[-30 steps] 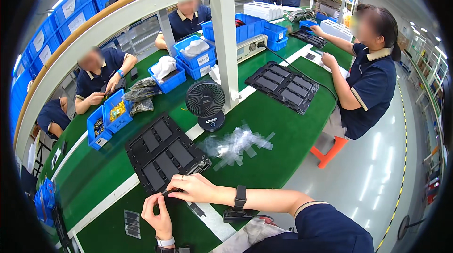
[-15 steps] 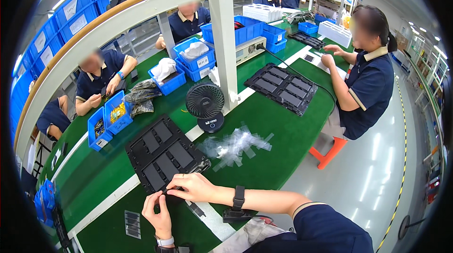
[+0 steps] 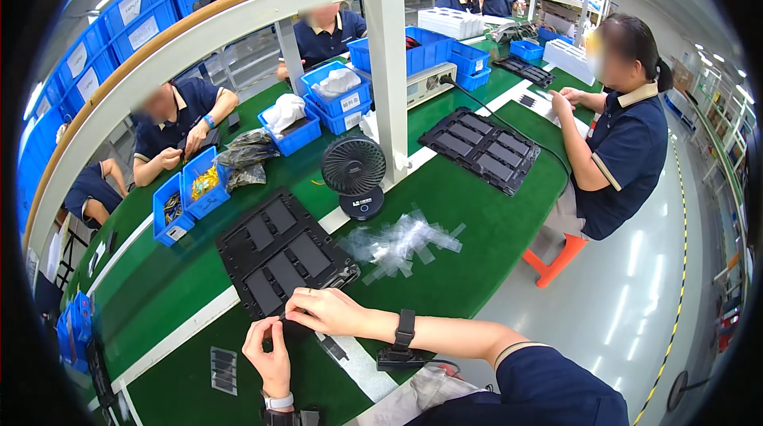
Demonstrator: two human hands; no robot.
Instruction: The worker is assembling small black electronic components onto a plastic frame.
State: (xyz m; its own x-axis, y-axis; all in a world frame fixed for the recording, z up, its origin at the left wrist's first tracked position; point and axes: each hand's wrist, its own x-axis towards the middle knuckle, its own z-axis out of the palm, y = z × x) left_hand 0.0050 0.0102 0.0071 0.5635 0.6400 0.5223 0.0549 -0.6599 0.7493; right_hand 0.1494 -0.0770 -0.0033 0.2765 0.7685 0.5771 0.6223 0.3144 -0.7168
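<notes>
My left hand (image 3: 268,353) and my right hand (image 3: 327,311) meet fingertip to fingertip at the near edge of a black tray (image 3: 225,245). Both are closed in a pinch, with a small dark thing partly showing between them; its kind is hidden by the fingers. Flat dark rectangular pieces (image 3: 307,257) lie in the tray's slots. Below my right wrist, a small dark strip (image 3: 335,348) rests on the white stripe of the table. Left of my left hand lies a clear sheet with several dark strips (image 3: 223,370).
Beyond the tray stands a black fan (image 3: 354,168), with a heap of clear film pieces (image 3: 405,245) nearer me. Blue bins (image 3: 207,186) line the far left. Another loaded black tray (image 3: 481,148) lies by a co-worker (image 3: 624,132) at right. A white post (image 3: 384,68) rises mid-table.
My view has shifted slightly, so the table's things appear a little further right. My hands stay pinched together at the tray edge. The right co-worker's hands have come together.
</notes>
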